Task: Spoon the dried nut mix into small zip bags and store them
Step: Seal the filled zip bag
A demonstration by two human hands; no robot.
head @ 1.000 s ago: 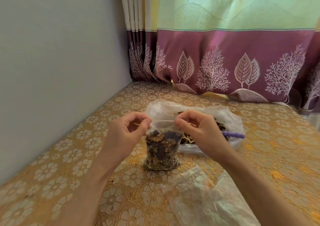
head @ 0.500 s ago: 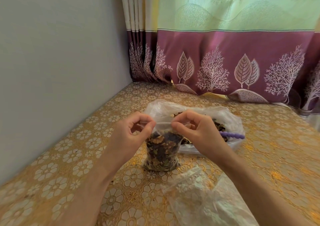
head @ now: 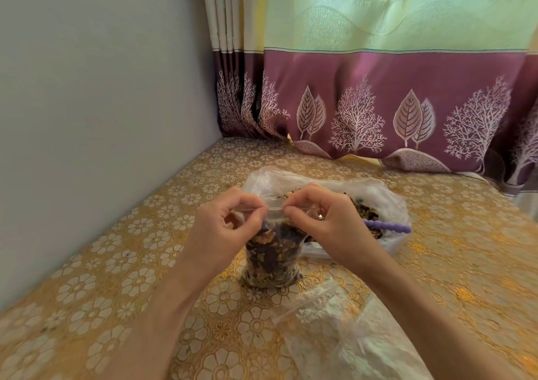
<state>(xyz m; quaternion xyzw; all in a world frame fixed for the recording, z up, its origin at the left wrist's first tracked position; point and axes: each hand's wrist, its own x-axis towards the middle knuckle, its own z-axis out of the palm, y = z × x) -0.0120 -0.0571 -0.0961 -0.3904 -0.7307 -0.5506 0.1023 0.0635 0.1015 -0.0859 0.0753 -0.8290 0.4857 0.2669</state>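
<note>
A small clear zip bag (head: 272, 258), filled with dark dried nut mix, stands upright on the gold floral tablecloth (head: 116, 263). My left hand (head: 230, 228) pinches the left part of its zip strip and my right hand (head: 329, 222) pinches the right part, thumbs and forefingers almost meeting at the middle. Right behind it lies a large clear bag (head: 378, 196) of nut mix, open at the top. A purple spoon handle (head: 387, 228) sticks out of that bag to the right; its bowl is hidden.
A bundle of empty clear zip bags (head: 343, 333) lies at the front, under my right forearm. A grey wall (head: 102, 102) borders the table on the left, and a green and purple curtain (head: 378, 88) hangs along the back edge.
Both hands have slid toward each other along the top strip of the small bag. The bag itself has stayed in place.
</note>
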